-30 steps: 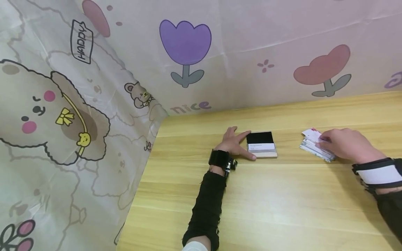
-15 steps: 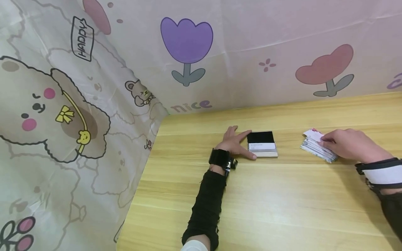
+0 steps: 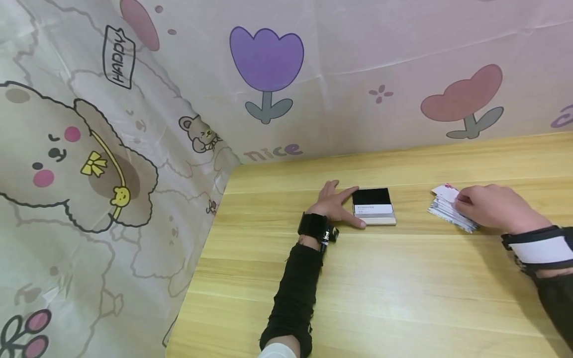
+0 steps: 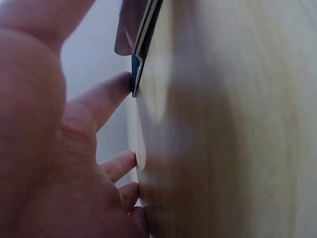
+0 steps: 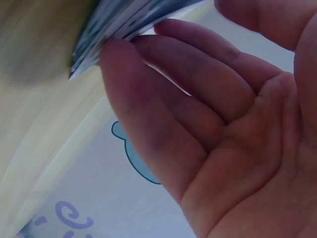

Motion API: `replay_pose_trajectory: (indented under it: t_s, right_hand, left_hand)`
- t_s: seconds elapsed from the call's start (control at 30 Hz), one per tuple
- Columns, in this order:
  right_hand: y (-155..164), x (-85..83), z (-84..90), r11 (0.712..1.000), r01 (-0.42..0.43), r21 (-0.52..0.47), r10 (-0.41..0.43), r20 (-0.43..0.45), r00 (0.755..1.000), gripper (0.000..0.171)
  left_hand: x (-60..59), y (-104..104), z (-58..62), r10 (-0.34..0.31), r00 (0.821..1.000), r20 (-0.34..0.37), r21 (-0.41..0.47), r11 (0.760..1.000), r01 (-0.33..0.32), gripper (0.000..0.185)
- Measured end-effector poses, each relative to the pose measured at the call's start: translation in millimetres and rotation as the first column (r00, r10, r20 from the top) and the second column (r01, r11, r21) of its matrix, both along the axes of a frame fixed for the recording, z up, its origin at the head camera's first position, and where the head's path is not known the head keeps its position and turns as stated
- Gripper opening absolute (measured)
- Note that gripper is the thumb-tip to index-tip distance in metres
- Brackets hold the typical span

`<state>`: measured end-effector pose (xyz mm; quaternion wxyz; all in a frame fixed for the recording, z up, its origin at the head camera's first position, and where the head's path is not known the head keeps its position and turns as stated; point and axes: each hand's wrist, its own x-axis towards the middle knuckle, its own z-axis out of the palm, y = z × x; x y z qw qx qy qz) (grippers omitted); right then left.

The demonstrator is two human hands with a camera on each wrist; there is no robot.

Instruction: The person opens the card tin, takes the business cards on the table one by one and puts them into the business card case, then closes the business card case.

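Observation:
In the head view, a flat card case [image 3: 372, 198], black at the back with a white label strip and silvery front, lies on the table. My left hand [image 3: 332, 204] rests at its left side with fingers spread. Its index finger and thumb touch the case's left corners; in the left wrist view, a fingertip [image 4: 126, 82] meets the edge of the case [image 4: 141, 59]. To the right lies a loosely fanned stack of printed cards [image 3: 446, 206]. My right hand [image 3: 497, 206] holds the stack at its right end, with curved fingers against the card edges [image 5: 116, 25] in the right wrist view.
The light wood table [image 3: 380, 293] ends at the left beside a hanging cloth [image 3: 134, 189] with cartoon bears. Behind it rises a pink cloth [image 3: 340, 89] printed with flowers. A stretch of tabletop separates the case from the cards.
My right hand shifted slightly right with the cards' near end, then a little back left. The cards are fanned slightly differently. My left hand and the case have stayed in place.

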<state>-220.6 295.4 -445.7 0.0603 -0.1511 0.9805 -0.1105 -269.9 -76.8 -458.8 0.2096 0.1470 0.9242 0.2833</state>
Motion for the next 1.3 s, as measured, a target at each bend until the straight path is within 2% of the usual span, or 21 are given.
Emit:
replay_pose_trajectory:
  t_s: [0.23,0.37,0.43,0.53,0.63,0.73,0.8,0.9,1.0,1.2,1.3]
  right_hand:
    - [-1.6,2.0,2.6,1.0,0.008,-0.018,-0.008,-0.008,1.0,0.031]
    - [0.5,6.2,5.4,0.996,0.07,-0.051,-0.072,-0.035,0.997,0.03]
    - [2.3,7.2,6.1,0.989,0.136,-0.063,-0.14,-0.067,0.988,0.033]
    - [3.4,6.8,7.1,0.968,0.225,-0.109,-0.24,-0.154,0.959,0.034]
    - [-0.4,3.6,7.6,0.948,0.249,-0.198,-0.288,-0.198,0.937,0.04]
    - [-10.4,-0.1,5.7,0.945,0.18,-0.272,-0.24,-0.205,0.949,0.043]
    - [-20.4,-2.6,3.2,0.948,0.088,-0.305,-0.161,-0.222,0.962,0.038]
    - [-39.3,-4.3,0.9,0.943,-0.063,-0.326,-0.036,-0.289,0.957,0.024]
    - [-59.5,-5.5,1.3,0.929,-0.159,-0.335,0.052,-0.307,0.95,0.021]
    - [-93.4,-17.0,2.6,0.884,-0.264,-0.387,0.154,-0.291,0.944,0.03]
    - [-105.4,-24.5,0.4,0.869,-0.271,-0.413,0.175,-0.256,0.951,0.028]
  left_hand:
    - [-0.2,0.0,-0.3,0.009,1.0,-0.003,0.002,1.0,-0.009,0.111]
    - [-0.2,2.0,-2.3,0.011,1.0,0.002,0.005,1.0,-0.011,0.112]
    - [-0.3,3.1,-3.1,0.01,1.0,0.003,0.006,1.0,-0.01,0.112]
    - [-0.5,3.6,-3.7,0.001,1.0,0.0,0.003,1.0,-0.001,0.112]
    - [-0.8,2.9,-3.8,-0.004,1.0,-0.004,-0.006,1.0,0.004,0.112]
    - [-1.0,1.6,-3.0,-0.006,1.0,-0.008,-0.013,1.0,0.006,0.112]
    - [-1.4,0.7,-1.9,-0.008,1.0,-0.011,-0.018,1.0,0.008,0.112]
    - [-1.8,0.4,0.5,-0.017,1.0,-0.017,-0.018,1.0,0.017,0.112]
    - [-2.1,0.8,1.5,-0.02,1.0,-0.017,-0.018,1.0,0.019,0.111]
    - [-1.8,1.8,-0.3,-0.009,1.0,-0.019,-0.035,0.999,0.008,0.11]
    - [-1.1,2.6,-1.9,0.003,1.0,-0.029,-0.048,0.999,-0.004,0.109]
